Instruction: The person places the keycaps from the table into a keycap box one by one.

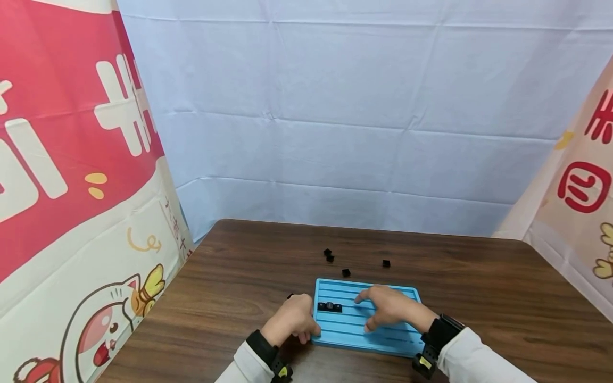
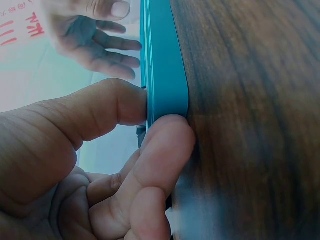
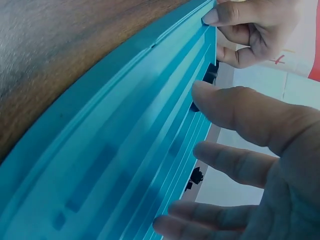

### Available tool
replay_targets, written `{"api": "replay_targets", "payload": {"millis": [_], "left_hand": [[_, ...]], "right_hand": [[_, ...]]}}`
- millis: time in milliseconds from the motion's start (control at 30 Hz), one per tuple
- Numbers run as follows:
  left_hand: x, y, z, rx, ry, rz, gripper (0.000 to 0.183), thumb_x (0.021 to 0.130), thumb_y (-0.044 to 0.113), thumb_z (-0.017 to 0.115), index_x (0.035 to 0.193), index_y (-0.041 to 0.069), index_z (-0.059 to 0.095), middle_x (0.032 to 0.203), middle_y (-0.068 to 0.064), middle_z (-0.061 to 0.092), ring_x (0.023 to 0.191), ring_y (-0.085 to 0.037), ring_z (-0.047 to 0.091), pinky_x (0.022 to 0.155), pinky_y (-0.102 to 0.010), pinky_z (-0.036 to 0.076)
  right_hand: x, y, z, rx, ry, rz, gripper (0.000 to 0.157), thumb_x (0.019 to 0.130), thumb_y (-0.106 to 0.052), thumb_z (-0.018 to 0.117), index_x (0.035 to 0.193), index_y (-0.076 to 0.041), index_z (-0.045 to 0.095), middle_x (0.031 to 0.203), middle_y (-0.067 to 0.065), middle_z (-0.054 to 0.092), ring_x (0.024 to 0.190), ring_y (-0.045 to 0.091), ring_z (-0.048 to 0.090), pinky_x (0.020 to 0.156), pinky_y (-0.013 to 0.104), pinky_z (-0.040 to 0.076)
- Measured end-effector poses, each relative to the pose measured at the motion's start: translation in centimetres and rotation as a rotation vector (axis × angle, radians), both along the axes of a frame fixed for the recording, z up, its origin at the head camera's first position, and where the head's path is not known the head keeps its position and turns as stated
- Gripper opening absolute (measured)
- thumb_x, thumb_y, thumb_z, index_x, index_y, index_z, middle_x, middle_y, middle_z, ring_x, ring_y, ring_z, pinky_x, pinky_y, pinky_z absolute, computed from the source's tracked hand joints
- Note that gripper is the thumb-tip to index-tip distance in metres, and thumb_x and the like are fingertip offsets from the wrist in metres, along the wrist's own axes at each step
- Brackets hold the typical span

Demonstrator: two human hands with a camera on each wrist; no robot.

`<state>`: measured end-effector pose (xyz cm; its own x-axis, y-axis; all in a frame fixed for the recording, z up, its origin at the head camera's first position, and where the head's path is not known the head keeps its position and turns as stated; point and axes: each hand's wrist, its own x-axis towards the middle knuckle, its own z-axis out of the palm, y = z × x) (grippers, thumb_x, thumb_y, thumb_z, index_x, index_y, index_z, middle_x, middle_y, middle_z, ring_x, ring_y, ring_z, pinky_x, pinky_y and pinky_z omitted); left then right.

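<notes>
A light blue tray (image 1: 335, 333) with raised ridges running across it lies on the table. My left hand (image 1: 296, 319) pinches its near left corner, thumb on the rim and fingers against the outer side wall (image 2: 169, 60). Three small black tiles (image 1: 330, 307) stand in a row in one groove at the tray's left side. Over the tray's middle and right, my right hand (image 1: 389, 306) is spread with nothing between thumb and fingers. In the right wrist view its thumb (image 3: 225, 102) and fingers reach over the grooves.
Beyond the tray, several loose black pieces lie on the brown wooden table (image 1: 258, 266): a pair (image 1: 329, 256), one (image 1: 346, 273) near the tray's far rim, and another (image 1: 386, 263) farther right. A dark piece (image 1: 290, 296) peeks out beside my left hand. Cloth hangings (image 1: 335, 106) surround the table.
</notes>
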<state>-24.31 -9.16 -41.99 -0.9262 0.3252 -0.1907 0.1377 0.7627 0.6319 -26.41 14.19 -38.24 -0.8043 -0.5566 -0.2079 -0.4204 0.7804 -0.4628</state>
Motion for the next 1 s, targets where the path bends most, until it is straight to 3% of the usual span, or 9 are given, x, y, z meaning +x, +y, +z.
{"api": "replay_targets", "payload": {"millis": [267,533,1000], "left_hand": [[0.1,-0.1,-0.1,0.003,0.005,-0.002,0.033,0.07,0.002,0.074,0.046,0.005,0.051,0.043,-0.003,0.055,0.04,-0.018,0.056,0.037,-0.024,0.032],[0.2,-0.1,0.2,-0.008,0.007,-0.002,0.036,0.07,0.002,0.074,0.045,0.007,0.048,0.043,-0.002,0.055,0.039,-0.017,0.056,0.037,-0.023,0.033],[0.3,-0.2,0.3,0.0,0.007,0.004,0.035,0.07,0.003,0.074,0.045,0.006,0.049,0.043,-0.003,0.056,0.04,-0.019,0.057,0.038,-0.024,0.034]], "right_hand": [[-0.8,0.5,-0.1,-0.003,0.064,-0.044,0.045,0.074,-0.015,0.078,0.116,-0.008,0.063,0.122,0.019,0.053,0.114,0.042,0.046,0.084,0.055,0.041],[-2.7,1.6,-0.5,-0.031,0.146,-0.043,0.04,0.081,-0.014,0.073,0.117,-0.001,0.062,0.118,0.019,0.057,0.11,0.041,0.05,0.083,0.054,0.042],[-6.7,3.2,-0.8,-0.042,0.138,-0.091,0.037,0.086,-0.008,0.066,0.119,0.005,0.057,0.118,0.025,0.055,0.109,0.044,0.049,0.084,0.051,0.042]]}}
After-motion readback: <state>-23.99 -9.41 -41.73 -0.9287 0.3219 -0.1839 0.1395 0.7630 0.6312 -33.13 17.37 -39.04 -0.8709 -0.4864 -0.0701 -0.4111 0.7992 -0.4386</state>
